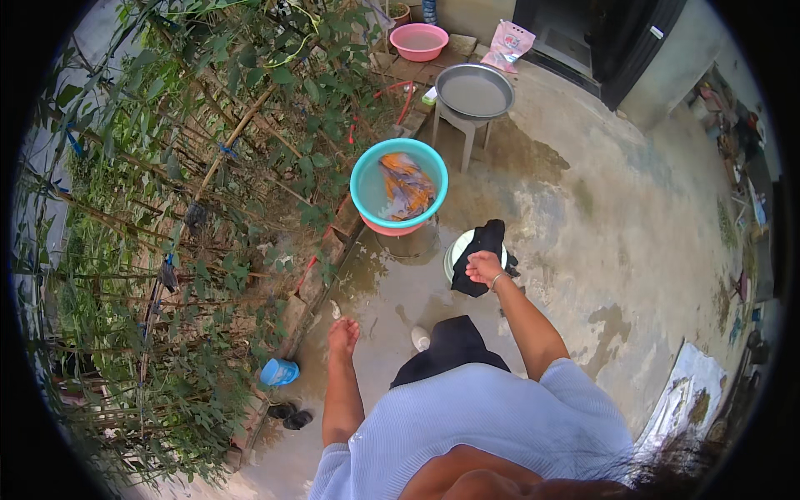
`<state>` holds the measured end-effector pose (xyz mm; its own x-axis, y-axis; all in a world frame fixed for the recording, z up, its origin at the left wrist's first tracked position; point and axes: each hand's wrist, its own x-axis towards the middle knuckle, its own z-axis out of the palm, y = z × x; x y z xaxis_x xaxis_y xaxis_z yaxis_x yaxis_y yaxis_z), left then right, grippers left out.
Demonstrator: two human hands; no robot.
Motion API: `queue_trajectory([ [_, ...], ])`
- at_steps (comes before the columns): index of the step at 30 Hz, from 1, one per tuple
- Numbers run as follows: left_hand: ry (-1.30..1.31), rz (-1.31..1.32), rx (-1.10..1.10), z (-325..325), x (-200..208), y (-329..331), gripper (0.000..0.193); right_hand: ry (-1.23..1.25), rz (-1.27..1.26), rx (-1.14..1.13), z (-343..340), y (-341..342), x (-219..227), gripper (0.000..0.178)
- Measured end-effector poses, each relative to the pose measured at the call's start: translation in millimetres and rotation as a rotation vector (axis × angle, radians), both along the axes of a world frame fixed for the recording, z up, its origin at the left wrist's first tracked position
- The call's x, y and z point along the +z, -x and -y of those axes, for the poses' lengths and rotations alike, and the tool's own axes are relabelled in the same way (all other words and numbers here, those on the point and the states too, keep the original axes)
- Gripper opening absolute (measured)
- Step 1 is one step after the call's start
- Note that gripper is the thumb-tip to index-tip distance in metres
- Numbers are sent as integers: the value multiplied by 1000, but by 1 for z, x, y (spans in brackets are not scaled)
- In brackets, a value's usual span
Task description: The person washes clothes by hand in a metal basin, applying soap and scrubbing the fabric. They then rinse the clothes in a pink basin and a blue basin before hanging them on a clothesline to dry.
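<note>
In front of me on the left, my left hand [342,337] is raised with its fingers curled in, and nothing shows in them. My right hand [484,268], a bracelet at its wrist, is held out with loosely bent fingers, a little apart. Behind it in the picture, a black cloth [490,237] drapes across a round white basin or stool top [452,255]; whether the hand touches the cloth I cannot tell. Farther ahead, a turquoise basin [358,185] holds cloudy water and a soaked orange and grey cloth [406,185]. Something red sits beneath that basin.
Dense climbing plants [167,217] on poles fill the left, behind a low brick edging [293,315]. A blue bucket [279,372] and dark shoes [297,419] are near it. Ahead stand a metal basin [475,91] on a stool [465,125], a pink basin [419,42] and a pink bag [507,46].
</note>
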<state>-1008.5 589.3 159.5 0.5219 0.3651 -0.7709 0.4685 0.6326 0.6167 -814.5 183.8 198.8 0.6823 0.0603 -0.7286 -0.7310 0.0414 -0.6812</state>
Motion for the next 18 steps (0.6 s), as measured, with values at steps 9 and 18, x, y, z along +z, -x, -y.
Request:
queue_trajectory([
  [9, 118, 176, -169, 42, -5, -316, 25, 363, 271, 427, -138, -284, -83, 46],
  [18, 485, -77, -48, 109, -143, -450, 67, 734, 253, 442, -201, -316, -205, 65],
])
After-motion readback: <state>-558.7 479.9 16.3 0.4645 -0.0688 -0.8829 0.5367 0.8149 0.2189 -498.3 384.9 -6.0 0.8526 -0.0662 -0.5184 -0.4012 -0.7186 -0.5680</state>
